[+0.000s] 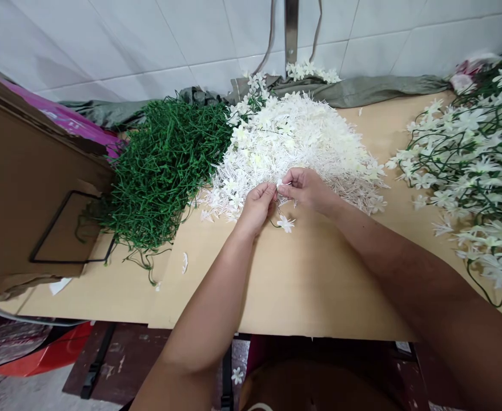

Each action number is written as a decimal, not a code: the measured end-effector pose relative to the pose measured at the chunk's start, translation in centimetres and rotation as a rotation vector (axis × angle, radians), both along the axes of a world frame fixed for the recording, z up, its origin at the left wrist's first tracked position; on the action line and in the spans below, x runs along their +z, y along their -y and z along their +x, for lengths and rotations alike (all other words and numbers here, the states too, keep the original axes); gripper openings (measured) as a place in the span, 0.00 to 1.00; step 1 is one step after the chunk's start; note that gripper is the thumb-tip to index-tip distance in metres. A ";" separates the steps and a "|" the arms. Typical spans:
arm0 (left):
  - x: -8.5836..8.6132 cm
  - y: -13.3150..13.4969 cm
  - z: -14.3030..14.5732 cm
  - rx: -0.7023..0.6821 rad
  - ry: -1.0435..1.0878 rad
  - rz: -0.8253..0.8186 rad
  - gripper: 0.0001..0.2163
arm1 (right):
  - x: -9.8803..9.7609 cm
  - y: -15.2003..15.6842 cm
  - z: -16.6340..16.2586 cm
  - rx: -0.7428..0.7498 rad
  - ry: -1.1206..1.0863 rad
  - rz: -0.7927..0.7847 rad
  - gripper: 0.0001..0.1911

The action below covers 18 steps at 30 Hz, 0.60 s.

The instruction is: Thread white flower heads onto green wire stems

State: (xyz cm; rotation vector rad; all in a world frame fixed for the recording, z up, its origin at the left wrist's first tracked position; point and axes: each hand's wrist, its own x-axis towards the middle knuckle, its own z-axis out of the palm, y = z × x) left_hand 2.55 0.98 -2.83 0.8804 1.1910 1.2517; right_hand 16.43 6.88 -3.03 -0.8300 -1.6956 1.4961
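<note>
My left hand is closed in a pinch on a thin green artificial stem, mostly hidden by the fingers. A white artificial flower hangs just below, at the end of a green piece that comes out from under this hand. Fingertips almost touching it, my right hand pinches a small white flower, partly covered by the fingers. Right behind both hands rises a heap of loose white flowers. To its left lies a tangled pile of green plastic stems.
At the right lies a mound of assembled flower sprays. A cardboard box with a black wire frame stands at the left. Grey-green cloth runs along the tiled wall. The cardboard-covered table ends near my body.
</note>
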 end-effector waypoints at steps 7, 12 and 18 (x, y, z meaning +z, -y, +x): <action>0.3 0.2 0.1 -0.023 0.052 0.007 0.24 | 0.3 0.1 -0.1 -0.071 0.043 0.104 0.21; 0.1 0.1 0.2 0.006 0.040 0.003 0.23 | 0.6 0.6 -0.4 -0.114 0.093 0.147 0.19; -0.4 -0.1 0.6 0.091 -0.016 0.061 0.19 | 0.8 1.2 -0.6 -0.132 0.218 0.113 0.24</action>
